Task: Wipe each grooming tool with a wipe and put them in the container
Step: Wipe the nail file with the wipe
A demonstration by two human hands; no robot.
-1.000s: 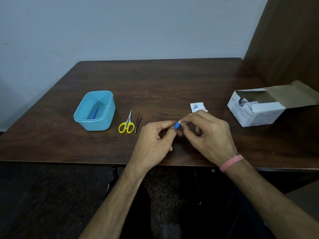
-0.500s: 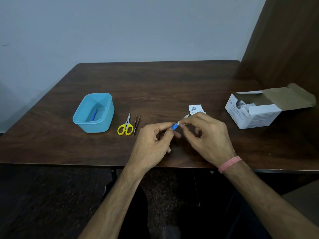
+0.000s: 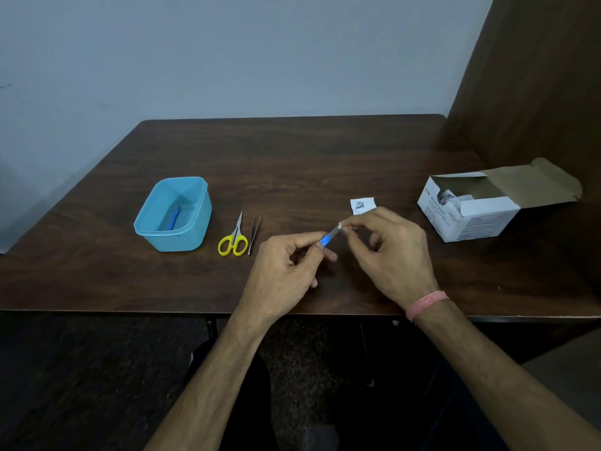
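The left hand [image 3: 286, 268] is pinching the blue-handled tool [image 3: 329, 236] by its handle, leaving the metal end free, while the right hand [image 3: 387, 252] is pinching a wipe at that tip. The container [image 3: 192, 234] is waiting at nine o'clock, with the scissors [image 3: 234, 240] and tweezers [image 3: 254, 234] lying between.

I am seeing small dark letters on the side of the white box [image 3: 468, 216] that look like "BD" and "Alcohol Swabs" but are too blurry to be sure, and tiny print on the torn white wrapper [image 3: 362, 205] that I cannot read.
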